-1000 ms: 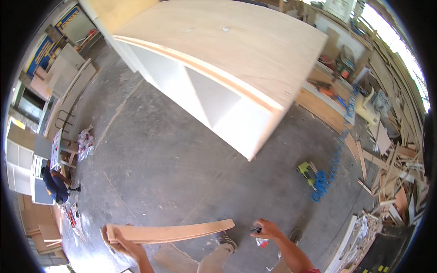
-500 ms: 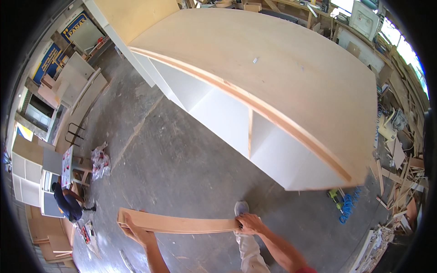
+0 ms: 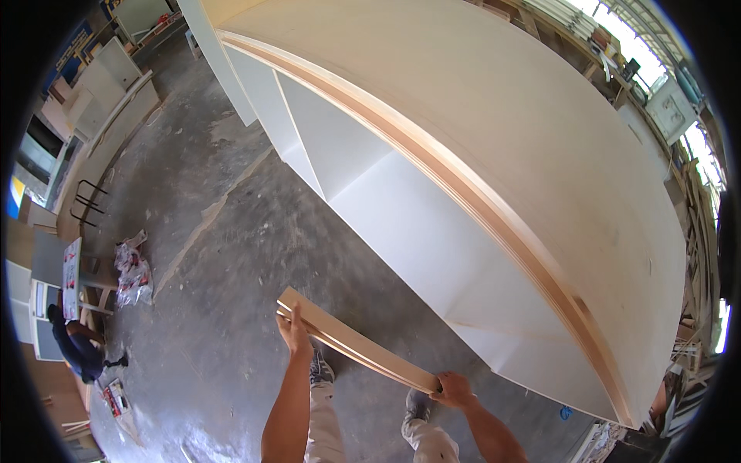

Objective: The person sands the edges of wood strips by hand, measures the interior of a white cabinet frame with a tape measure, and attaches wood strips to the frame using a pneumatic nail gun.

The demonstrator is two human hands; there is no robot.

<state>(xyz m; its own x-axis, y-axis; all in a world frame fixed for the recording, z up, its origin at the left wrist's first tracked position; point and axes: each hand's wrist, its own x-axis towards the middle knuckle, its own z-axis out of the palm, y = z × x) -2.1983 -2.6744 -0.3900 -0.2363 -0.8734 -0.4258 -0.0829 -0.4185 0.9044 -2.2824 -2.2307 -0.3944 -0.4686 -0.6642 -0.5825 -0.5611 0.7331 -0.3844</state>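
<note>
Plank [image 3: 356,345]: pale tan wood, darker stripe seen along its edge. Cabinet [image 3: 432,224]: white inside, top panel pale blond, edge banded tan and pinkish brown. Floor [image 3: 224,262]: mottled grey concrete, lighter dusty streaks. Trousers [image 3: 324,424]: off-white. Distant person [image 3: 77,347]: dressed in dark blue.

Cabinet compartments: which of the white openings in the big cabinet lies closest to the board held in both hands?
The wide compartment in the middle of the cabinet, directly behind the board; the narrower ones sit farther along.

Left hand [image 3: 294,333]: reaching up and forward, fingers curling closed in a grip.
Right hand [image 3: 454,388]: gripping lower down, forearm bending inward.
</note>
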